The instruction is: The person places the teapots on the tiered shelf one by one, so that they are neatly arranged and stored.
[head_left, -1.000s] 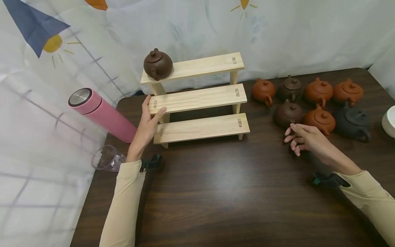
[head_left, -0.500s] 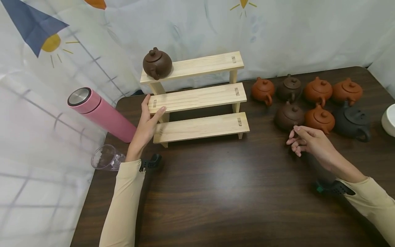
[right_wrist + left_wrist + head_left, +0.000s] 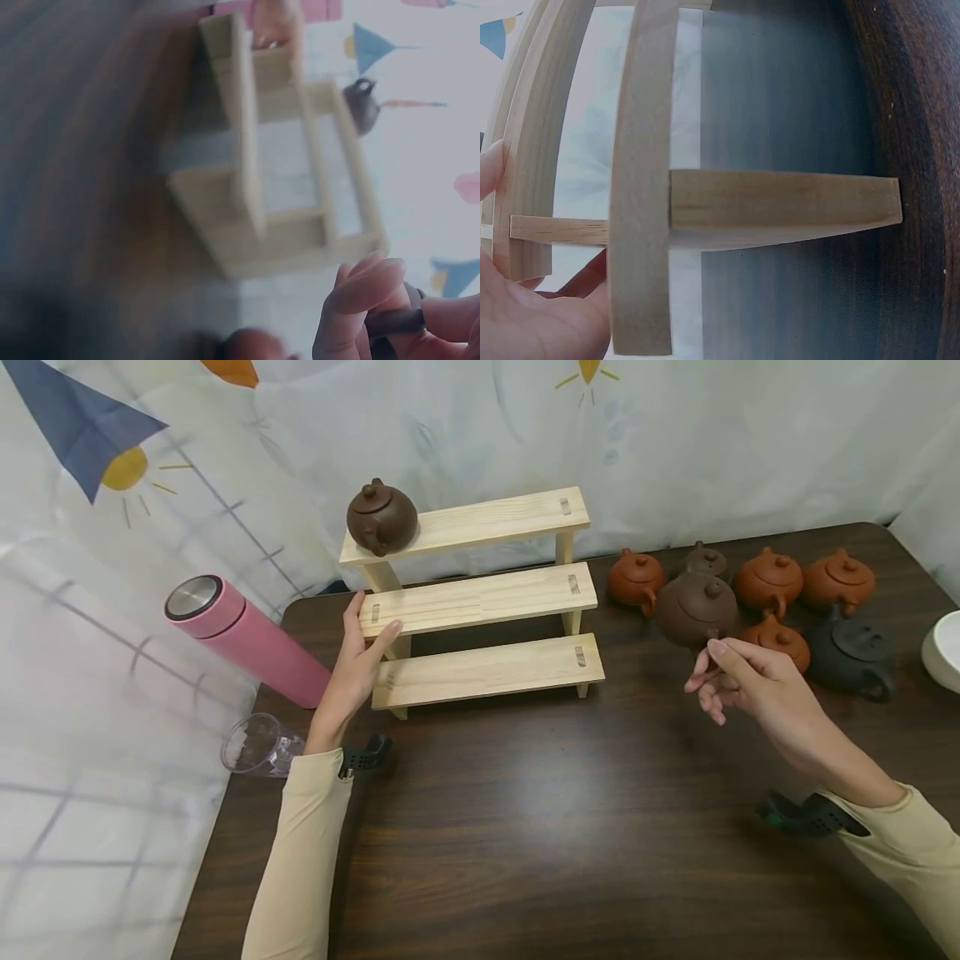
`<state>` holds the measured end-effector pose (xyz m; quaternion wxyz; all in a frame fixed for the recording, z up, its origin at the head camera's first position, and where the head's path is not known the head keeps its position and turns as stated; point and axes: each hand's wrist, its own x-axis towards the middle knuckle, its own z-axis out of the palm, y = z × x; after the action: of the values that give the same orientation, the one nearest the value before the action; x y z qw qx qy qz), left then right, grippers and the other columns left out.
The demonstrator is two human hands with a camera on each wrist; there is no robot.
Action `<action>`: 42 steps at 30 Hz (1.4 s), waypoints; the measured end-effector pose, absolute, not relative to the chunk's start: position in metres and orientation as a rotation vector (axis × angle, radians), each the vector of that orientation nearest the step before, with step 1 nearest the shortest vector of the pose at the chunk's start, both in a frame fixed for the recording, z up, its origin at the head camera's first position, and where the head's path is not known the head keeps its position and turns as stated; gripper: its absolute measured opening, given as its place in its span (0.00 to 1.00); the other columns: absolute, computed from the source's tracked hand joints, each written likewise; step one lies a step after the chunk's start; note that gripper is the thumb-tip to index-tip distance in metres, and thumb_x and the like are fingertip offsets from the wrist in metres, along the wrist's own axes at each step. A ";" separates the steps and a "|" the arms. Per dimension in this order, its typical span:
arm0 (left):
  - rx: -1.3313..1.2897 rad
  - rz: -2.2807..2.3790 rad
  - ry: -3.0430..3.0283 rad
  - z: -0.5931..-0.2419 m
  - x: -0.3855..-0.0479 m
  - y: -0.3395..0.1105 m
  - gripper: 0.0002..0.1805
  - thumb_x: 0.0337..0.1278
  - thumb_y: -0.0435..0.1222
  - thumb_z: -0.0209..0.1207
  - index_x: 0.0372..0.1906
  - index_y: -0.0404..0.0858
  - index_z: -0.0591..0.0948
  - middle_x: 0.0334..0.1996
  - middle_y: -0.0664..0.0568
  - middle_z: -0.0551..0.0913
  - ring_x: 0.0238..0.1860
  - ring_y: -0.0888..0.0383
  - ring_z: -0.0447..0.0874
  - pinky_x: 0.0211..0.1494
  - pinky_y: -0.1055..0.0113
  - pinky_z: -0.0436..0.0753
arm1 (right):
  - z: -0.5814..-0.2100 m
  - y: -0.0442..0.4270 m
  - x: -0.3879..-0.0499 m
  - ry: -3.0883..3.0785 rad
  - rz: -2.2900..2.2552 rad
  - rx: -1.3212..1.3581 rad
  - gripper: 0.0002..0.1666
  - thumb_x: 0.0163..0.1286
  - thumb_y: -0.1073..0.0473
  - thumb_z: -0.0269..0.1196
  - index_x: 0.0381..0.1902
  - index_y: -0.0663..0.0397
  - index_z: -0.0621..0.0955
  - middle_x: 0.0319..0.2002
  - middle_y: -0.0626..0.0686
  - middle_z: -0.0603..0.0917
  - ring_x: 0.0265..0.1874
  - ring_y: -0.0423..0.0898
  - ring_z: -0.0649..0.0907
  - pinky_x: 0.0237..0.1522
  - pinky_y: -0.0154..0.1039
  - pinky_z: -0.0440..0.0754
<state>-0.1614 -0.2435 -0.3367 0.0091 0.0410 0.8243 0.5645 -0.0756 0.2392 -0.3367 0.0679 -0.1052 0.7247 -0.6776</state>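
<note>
A three-step wooden stand (image 3: 487, 671) is on the dark table, and my left hand (image 3: 352, 672) grips the left end of its middle step, thumb on top. In the left wrist view that hand (image 3: 544, 319) holds the board's end from behind a post. A dark brown teapot (image 3: 696, 608) hangs raised off the table by its handle, pinched between thumb and fingers of my right hand (image 3: 768, 693). The right wrist view shows the fingers (image 3: 360, 296) curled round the dark handle (image 3: 396, 322); the teapot's body is mostly out of that frame. Another brown teapot (image 3: 382, 518) sits on the top step's left end.
Orange-red teapots (image 3: 636, 578), a dark teapot (image 3: 705, 560) and a black teapot (image 3: 851, 652) stand at the right. A white bowl (image 3: 943, 652) is at the far right edge. Left of the stand are a pink flask (image 3: 262, 643) and a clear cup (image 3: 262, 743).
My right hand has lifted the dark brown teapot off the table, up and slightly back, in front of the dark teapot behind. The left hand keeps its hold on the stand.
</note>
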 end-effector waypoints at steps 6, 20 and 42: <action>0.139 1.778 2.562 -0.338 -0.161 -0.243 0.49 0.79 0.45 0.55 0.85 0.45 0.34 0.85 0.46 0.35 0.83 0.57 0.35 0.82 0.58 0.43 | -0.300 0.205 -0.092 2.269 -1.917 -0.428 0.23 0.87 0.50 0.49 0.43 0.64 0.80 0.35 0.57 0.85 0.24 0.50 0.79 0.25 0.41 0.78; 0.132 1.783 2.555 -0.335 -0.160 -0.241 0.48 0.79 0.46 0.55 0.85 0.46 0.36 0.84 0.45 0.37 0.83 0.56 0.38 0.82 0.57 0.46 | -0.237 0.100 -0.152 2.081 -1.910 -0.584 0.23 0.87 0.51 0.50 0.39 0.66 0.78 0.31 0.59 0.84 0.22 0.49 0.78 0.25 0.39 0.78; 0.110 1.760 2.572 -0.334 -0.160 -0.241 0.48 0.79 0.47 0.56 0.85 0.48 0.36 0.85 0.45 0.37 0.83 0.56 0.36 0.82 0.56 0.44 | -0.226 0.041 -0.217 2.045 -1.901 -0.465 0.23 0.87 0.52 0.48 0.37 0.65 0.76 0.26 0.55 0.84 0.20 0.43 0.79 0.25 0.33 0.78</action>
<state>-0.1595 -0.2409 -0.3336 0.0115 0.0353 0.8247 0.5644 -0.2169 0.0413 -0.2260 0.1551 -0.1622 0.7138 -0.6634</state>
